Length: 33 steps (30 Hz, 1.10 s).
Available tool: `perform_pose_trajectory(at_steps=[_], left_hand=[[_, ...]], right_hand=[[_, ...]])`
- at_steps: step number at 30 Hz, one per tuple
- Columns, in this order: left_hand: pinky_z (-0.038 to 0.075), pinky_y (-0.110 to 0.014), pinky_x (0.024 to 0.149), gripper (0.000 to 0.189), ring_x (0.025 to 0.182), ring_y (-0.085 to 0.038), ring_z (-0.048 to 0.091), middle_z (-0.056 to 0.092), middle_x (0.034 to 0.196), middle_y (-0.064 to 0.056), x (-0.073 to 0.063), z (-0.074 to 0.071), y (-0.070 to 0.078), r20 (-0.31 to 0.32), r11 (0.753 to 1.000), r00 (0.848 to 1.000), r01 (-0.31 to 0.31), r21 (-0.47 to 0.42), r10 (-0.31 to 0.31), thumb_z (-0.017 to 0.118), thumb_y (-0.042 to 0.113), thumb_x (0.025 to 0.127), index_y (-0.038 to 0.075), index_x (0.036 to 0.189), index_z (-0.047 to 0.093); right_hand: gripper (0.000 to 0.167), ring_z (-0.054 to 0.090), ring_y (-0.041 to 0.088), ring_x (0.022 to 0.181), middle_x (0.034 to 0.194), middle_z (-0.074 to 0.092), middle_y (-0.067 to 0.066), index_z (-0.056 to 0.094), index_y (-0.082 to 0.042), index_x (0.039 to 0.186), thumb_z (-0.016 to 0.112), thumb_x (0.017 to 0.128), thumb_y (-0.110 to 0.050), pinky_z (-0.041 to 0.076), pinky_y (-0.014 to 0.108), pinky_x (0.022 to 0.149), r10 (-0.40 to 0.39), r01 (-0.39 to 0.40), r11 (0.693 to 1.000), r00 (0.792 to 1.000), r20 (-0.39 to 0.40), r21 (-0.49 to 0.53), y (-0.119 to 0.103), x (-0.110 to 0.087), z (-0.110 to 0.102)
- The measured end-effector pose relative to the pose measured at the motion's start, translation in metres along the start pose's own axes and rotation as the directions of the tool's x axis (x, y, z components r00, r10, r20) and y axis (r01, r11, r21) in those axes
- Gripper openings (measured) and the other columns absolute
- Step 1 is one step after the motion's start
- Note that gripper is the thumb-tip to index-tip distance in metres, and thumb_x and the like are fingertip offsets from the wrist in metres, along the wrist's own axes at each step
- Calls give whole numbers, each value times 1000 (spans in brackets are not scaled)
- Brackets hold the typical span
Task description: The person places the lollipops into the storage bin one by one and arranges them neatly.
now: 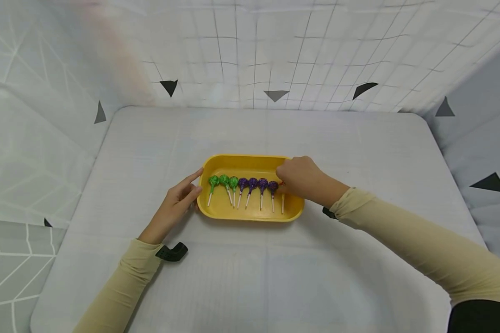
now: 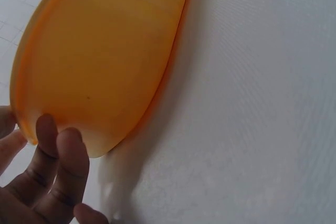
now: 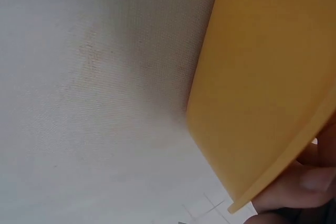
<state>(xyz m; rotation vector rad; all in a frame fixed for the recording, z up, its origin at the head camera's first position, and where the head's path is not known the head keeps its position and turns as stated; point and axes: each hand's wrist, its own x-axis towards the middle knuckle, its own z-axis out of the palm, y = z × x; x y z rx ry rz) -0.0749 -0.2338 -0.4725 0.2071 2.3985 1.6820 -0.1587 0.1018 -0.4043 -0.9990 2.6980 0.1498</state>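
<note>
A yellow tray (image 1: 250, 215) lies on the table with a row of lollipops in it. Three green lollipops (image 1: 223, 180) are at the left, then several purple lollipops (image 1: 253, 183), white sticks toward me. My left hand (image 1: 172, 206) holds the tray's left end, thumb at the rim; the left wrist view shows fingers (image 2: 71, 166) bent against its outer wall. Over the tray's right end, my right hand (image 1: 306, 180) pinches a lollipop (image 1: 282, 203) at the row's right end. Its reddish head is mostly covered by the hand. In the right wrist view the tray wall hides most fingers.
A white table (image 1: 266, 277) extends around the tray on all sides. White patterned cloth (image 1: 254, 51) hangs behind and beside it, with dark triangular marks. Black wrist devices (image 1: 172, 252) are worn at both wrists, close to the table surface.
</note>
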Motion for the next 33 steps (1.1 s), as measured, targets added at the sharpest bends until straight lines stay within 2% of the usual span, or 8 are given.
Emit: perform_pose_trajectory(at_steps=[11,15,21,29,33], left_hand=[[50,-30,72,51,79,-34,59,61,91,-12,-2,-2,-3,-2,1000,1000,14,5,-13,53,36,109,38,159,39],[50,-29,71,51,79,-33,59,61,91,-11,-3,-4,-3,-5,1000,1000,16,15,-16,52,37,109,38,159,39],[50,-29,71,51,79,-33,59,61,90,-11,-4,-5,-3,-13,1000,1000,28,11,-28,53,36,109,37,158,40],[50,-29,70,51,79,-32,58,61,91,-11,-4,-6,-3,-12,1000,1000,25,9,-25,53,37,109,37,159,40],[50,-29,70,52,79,-33,59,61,90,-11,-4,-6,-5,-4,1000,1000,16,4,-16,53,34,110,35,159,39]], right_hand=[[39,51,15,56,63,56,-2,63,-13,75,85,85,-44,38,27,51,20,-20,1000,1000,13,5,-1,-2,-3],[37,55,16,60,69,63,-2,68,-13,79,84,86,-45,43,27,53,35,-36,998,999,29,43,1,-2,-3],[29,62,19,68,81,73,2,78,-10,91,85,86,-38,53,32,58,40,-44,993,998,42,107,1,-3,-8],[28,67,20,76,89,76,3,80,-10,100,84,87,-35,57,33,64,50,-61,983,996,68,175,3,-7,-12],[27,71,19,84,94,78,0,79,-12,106,82,89,-33,59,36,71,45,-54,968,998,43,244,7,-12,-8]])
